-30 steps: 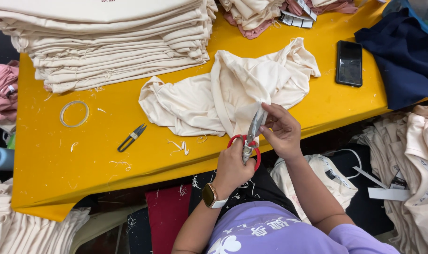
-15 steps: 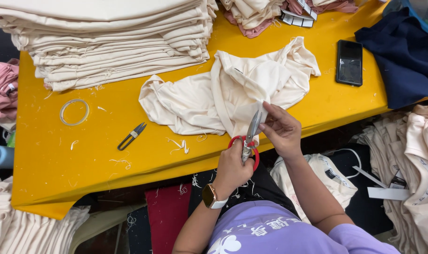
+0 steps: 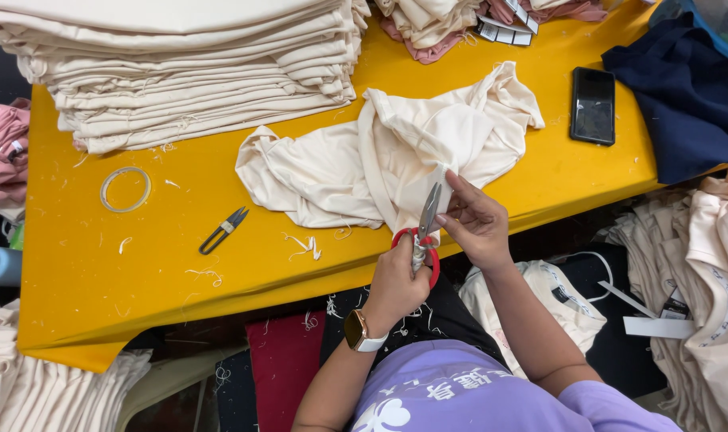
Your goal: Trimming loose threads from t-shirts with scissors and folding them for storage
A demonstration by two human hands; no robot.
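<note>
Feed looks bright and even from my end, light coming from overhead, so the yellow tabletop point(image 3: 140, 264) only gets soft, short shadows. No glare worth mentioning. Focus is sharp in the middle, and under the tabletop edge it goes pretty dark.
</note>
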